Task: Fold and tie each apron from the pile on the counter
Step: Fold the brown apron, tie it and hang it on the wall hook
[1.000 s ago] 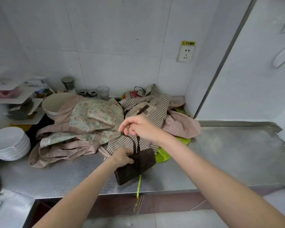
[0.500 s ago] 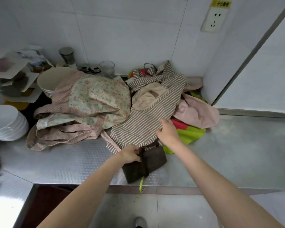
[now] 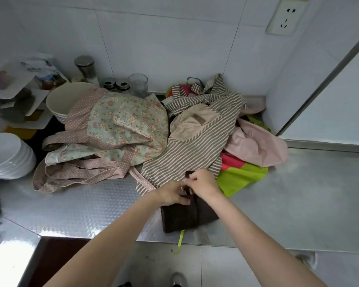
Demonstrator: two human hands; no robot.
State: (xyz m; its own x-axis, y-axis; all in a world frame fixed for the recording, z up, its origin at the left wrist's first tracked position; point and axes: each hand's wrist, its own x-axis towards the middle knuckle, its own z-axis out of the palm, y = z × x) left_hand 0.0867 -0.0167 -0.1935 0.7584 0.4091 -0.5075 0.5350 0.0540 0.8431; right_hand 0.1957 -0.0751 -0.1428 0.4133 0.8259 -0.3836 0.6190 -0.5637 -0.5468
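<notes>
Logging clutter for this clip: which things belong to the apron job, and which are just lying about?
Job: brown folded apron, its strap pinched by left hand and right hand; striped apron; floral apron; pink apron.
Lying about: white plates, bowl, glass, shakers.

Folded cloth apron bundle (image 3: 187, 216) at the steel counter's (image 3: 298, 204) front edge: dark brown, plain, lime-green ribbon (image 3: 179, 242) hanging just below it. Behind the bundle: brown-and-cream striped apron (image 3: 187, 154) with plain beige pocket; left of that, mint floral apron (image 3: 124, 123) trimmed in pink with white polka dots. Right of the striped one: pale pink cloth (image 3: 259, 146), then hot-pink and lime-green fabric (image 3: 240, 175).
</notes>
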